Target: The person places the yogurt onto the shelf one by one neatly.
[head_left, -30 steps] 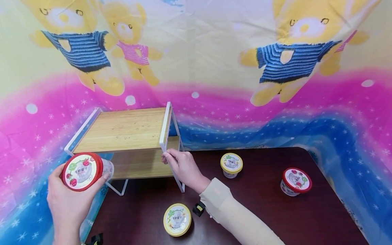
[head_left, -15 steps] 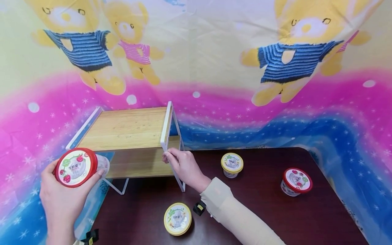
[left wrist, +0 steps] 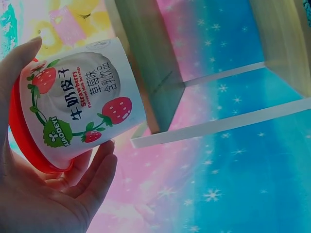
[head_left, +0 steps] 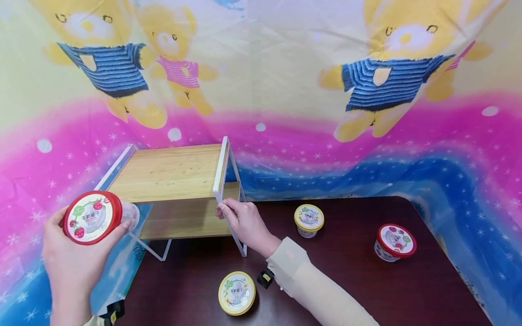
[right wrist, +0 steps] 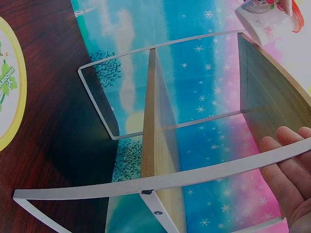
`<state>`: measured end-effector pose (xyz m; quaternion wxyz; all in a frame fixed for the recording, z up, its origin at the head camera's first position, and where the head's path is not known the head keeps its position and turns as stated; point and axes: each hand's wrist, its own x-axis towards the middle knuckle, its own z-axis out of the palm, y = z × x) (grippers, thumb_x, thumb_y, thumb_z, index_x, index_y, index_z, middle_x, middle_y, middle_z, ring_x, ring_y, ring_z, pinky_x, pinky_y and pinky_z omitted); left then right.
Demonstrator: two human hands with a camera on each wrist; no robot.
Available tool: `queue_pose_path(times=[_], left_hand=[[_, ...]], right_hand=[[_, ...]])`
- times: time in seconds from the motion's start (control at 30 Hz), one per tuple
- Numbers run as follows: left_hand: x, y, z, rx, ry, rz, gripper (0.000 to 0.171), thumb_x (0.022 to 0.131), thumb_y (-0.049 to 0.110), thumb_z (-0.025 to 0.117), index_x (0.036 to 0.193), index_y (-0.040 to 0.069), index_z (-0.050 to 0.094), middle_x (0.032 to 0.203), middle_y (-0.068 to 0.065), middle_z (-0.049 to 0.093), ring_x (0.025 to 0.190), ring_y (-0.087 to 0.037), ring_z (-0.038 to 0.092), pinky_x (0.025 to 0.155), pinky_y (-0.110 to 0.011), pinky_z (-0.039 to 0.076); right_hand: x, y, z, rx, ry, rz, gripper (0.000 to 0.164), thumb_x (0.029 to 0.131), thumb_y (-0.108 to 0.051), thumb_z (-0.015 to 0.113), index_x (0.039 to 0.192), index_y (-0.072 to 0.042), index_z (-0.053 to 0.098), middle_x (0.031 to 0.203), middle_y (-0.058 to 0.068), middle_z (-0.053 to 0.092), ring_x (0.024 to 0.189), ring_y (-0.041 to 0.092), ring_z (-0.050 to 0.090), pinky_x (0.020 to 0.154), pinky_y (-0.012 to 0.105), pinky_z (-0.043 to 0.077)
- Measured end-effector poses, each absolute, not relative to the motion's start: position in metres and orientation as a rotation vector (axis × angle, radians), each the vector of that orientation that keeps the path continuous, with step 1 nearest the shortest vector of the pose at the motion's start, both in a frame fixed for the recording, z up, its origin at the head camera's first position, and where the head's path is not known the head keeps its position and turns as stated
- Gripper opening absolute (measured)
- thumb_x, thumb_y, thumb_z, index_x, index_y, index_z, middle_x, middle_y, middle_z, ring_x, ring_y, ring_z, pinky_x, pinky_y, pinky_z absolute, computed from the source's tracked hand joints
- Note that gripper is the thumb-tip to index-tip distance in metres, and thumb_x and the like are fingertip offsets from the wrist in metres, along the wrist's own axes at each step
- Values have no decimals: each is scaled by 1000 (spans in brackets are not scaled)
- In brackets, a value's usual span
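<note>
My left hand (head_left: 73,262) grips a strawberry milk cup (head_left: 90,218) with a red lid. The cup is tilted so its lid faces the head camera, just left of the two-tier wooden shelf (head_left: 163,174). In the left wrist view, the cup's printed side (left wrist: 80,99) shows strawberries, and its base overlaps the upper board's edge. My right hand (head_left: 246,222) holds the white front post of the shelf on its right side. In the right wrist view, its fingertips (right wrist: 286,145) lie behind that white post (right wrist: 223,167); its thumb is hidden.
A yellow-lidded cup (head_left: 236,293) stands near the front of the dark table (head_left: 326,285), and another yellow-lidded cup (head_left: 308,219) stands farther back. To the right is a red-lidded cup (head_left: 394,242). A bear-print cloth (head_left: 281,149) hangs behind the table.
My left hand has moved left and slightly up with the strawberry milk cup, away from the shelf's upper board. The right hand stays on the post.
</note>
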<state>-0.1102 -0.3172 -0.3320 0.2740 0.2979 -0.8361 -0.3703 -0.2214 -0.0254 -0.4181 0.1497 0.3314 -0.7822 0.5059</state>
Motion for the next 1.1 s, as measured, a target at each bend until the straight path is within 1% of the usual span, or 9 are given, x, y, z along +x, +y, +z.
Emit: queue_pose_path(times=[0.13,0.3,0.37,0.53,0.77,0.87,1.0,1.1], left_hand=[[-111,-320,-329,753,-2202,-975,97,75,41,91,153,33,34,150,2,44,136,-20,42,100,-28,46],[-112,-321,-325,719,-2174,-958,95,76,38,91,152,32,35,150,2,45,135,-19,42,102,-27,44],[-113,-321,-323,712,-2173,-955,95,76,38,91,152,32,35,150,3,45,136,-19,41,103,-29,43],[-116,-323,-317,688,-2152,-950,98,73,38,93,152,31,36,149,1,45,135,-19,41,104,-26,40],[-121,-326,-311,706,-2173,-919,99,74,41,91,154,30,34,151,1,44,137,-19,40,106,-32,41],[-122,-327,-309,706,-2179,-930,99,74,42,91,154,30,33,151,1,43,137,-19,40,105,-32,41],[-126,-327,-305,696,-2202,-931,99,77,45,89,155,32,30,153,2,41,139,-18,38,106,-37,43],[-128,-325,-303,695,-2223,-933,100,77,49,88,156,33,28,154,3,39,140,-18,37,106,-42,44]], right_hand=[[-221,-26,-418,951,-2246,1458,19,107,-19,56,103,-9,72,90,-2,74,84,5,70,79,20,55],[-221,-26,-418,954,-2250,1457,19,107,-19,56,102,-9,72,90,-2,74,84,5,71,79,20,54],[-221,-26,-418,953,-2251,1456,19,107,-18,56,102,-9,72,90,-2,74,84,6,71,79,19,54],[-222,-26,-418,955,-2247,1457,19,107,-18,56,102,-10,72,90,-2,74,84,7,71,79,20,55],[-222,-26,-418,948,-2259,1468,19,107,-18,55,103,-10,72,91,-1,74,85,9,72,79,20,55],[-222,-26,-418,951,-2259,1468,20,107,-19,55,103,-10,72,91,-1,74,85,9,72,79,19,54],[-221,-26,-417,945,-2261,1474,20,107,-19,55,103,-10,72,91,-1,74,85,7,71,79,20,55],[-220,-26,-417,939,-2267,1478,19,107,-19,55,103,-10,72,91,-2,74,85,6,71,79,20,55]])
